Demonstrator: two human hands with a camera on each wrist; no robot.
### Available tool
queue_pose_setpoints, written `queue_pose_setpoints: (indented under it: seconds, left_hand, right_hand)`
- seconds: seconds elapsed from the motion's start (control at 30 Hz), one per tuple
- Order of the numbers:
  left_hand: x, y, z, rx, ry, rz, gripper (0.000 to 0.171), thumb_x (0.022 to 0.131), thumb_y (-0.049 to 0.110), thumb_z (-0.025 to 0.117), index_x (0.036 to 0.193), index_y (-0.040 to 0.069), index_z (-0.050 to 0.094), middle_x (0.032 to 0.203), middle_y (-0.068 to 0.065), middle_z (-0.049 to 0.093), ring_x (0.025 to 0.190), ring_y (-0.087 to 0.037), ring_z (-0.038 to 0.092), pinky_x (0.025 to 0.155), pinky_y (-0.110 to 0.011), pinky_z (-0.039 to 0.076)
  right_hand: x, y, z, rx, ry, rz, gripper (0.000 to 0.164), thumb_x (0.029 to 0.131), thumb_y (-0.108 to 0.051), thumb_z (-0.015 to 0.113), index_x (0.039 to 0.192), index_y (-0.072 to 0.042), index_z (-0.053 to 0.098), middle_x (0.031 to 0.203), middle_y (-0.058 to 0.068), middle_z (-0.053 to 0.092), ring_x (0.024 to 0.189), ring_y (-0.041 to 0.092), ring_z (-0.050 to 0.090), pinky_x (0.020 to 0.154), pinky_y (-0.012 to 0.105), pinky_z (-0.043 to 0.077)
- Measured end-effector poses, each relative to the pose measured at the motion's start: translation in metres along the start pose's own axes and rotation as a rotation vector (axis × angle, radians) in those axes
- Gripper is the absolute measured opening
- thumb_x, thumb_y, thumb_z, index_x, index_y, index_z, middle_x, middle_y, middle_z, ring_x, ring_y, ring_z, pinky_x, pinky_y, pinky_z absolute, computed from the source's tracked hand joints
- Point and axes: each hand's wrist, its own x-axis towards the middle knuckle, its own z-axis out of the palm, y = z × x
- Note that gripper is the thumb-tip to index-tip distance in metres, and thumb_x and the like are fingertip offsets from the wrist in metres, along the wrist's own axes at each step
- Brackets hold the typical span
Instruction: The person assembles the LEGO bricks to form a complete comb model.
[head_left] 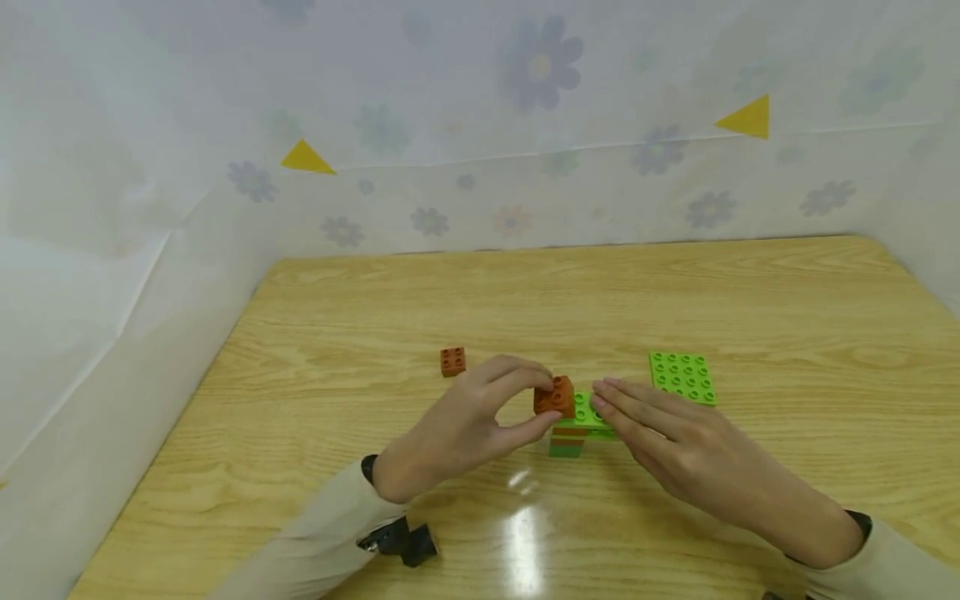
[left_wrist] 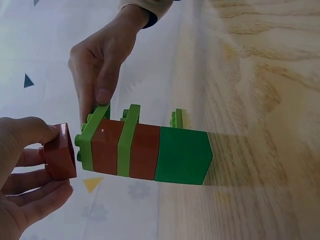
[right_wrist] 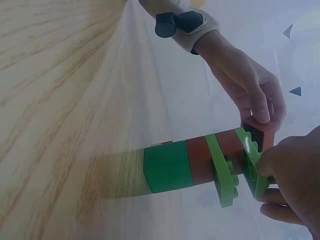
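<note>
A stack of toy building bricks (left_wrist: 145, 155) stands upright on the table: a dark green brick (right_wrist: 167, 167) at the bottom, then reddish-brown bricks alternating with light green plates. My left hand (head_left: 465, 412) pinches a reddish-brown brick (head_left: 553, 398) between thumb and fingers. In the left wrist view a small gap separates this brick from the studs of the top light green plate (left_wrist: 92, 137), over one end of it. My right hand (head_left: 686, 442) grips the other end of that plate, thumb on one side and fingers on the other. Both plates jut out past the bricks toward the right hand.
A loose reddish-brown brick (head_left: 453, 362) lies on the wooden table (head_left: 337, 333), behind the left hand. A square light green plate (head_left: 682, 377) lies behind the right hand. White flowered sheeting (head_left: 465, 125) with yellow triangles encloses the table's back and sides.
</note>
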Motion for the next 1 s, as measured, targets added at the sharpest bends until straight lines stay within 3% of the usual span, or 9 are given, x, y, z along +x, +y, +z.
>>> queue_pose_setpoints:
  seconds: [0.17,0.33,0.7,1.0]
  left_hand:
    - [0.001,0.000,0.004,0.000,0.013,0.009,0.023,0.084,0.008,0.075,0.104,-0.001,0.067,0.105,-0.010,0.066,0.100,-0.017,0.063,0.092,-0.014,0.046]
    - [0.001,0.000,0.008,-0.005,0.022,0.034,0.023,0.083,0.005,0.074,0.104,-0.002,0.067,0.108,-0.012,0.066,0.101,-0.018,0.063,0.092,-0.014,0.047]
    - [-0.001,-0.006,0.013,-0.007,0.053,0.130,0.022,0.082,0.001,0.076,0.102,-0.004,0.071,0.111,-0.017,0.066,0.104,-0.022,0.065,0.091,-0.015,0.048]
    - [-0.002,-0.004,0.013,0.085,0.029,0.168,0.027,0.084,0.004,0.075,0.110,-0.003,0.069,0.114,-0.014,0.064,0.105,-0.020,0.063,0.091,-0.015,0.048]
  right_hand:
    - [0.001,-0.001,0.000,-0.005,-0.015,-0.002,0.050,0.109,-0.022,0.024,0.122,0.003,0.065,0.127,0.016,0.062,0.109,0.029,0.063,0.078,0.035,0.057]
    - [0.003,-0.001,-0.001,0.005,-0.008,-0.014,0.051,0.109,-0.020,0.023,0.119,0.004,0.066,0.124,0.018,0.063,0.107,0.030,0.064,0.073,0.035,0.058]
    - [0.004,-0.002,-0.003,0.041,-0.015,0.009,0.053,0.109,-0.022,0.022,0.118,0.005,0.066,0.122,0.018,0.064,0.105,0.030,0.065,0.076,0.033,0.057]
    - [0.003,-0.001,-0.002,0.129,-0.019,0.047,0.050,0.108,-0.023,0.027,0.120,0.005,0.065,0.121,0.019,0.064,0.108,0.030,0.064,0.095,0.021,0.047]
